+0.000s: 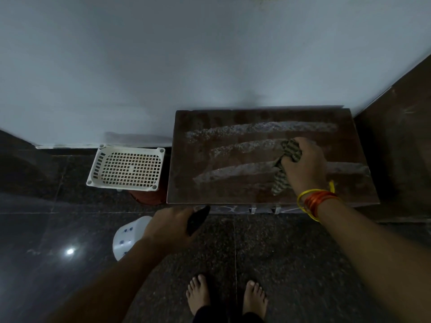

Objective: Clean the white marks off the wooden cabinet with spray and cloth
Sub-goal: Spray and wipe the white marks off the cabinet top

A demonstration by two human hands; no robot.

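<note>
A low wooden cabinet (186, 173) stands against the pale wall, its dark top crossed by three long white marks (256, 128). My right hand (303, 164) presses a bunched striped cloth (289, 150) onto the right end of the middle mark; a tail of cloth hangs toward the front edge. My left hand (170, 227) hovers in front of the cabinet's left front corner, closed around a dark object (198, 219) whose shape is hard to make out; it may be the spray's head. The rest of that object is hidden by the hand.
A white perforated plastic basket (127, 167) sits on something reddish just left of the cabinet. A white patterned container (128, 236) lies on the dark stone floor below it. A dark wooden panel (401, 141) rises at the right. My bare feet (224, 294) stand before the cabinet.
</note>
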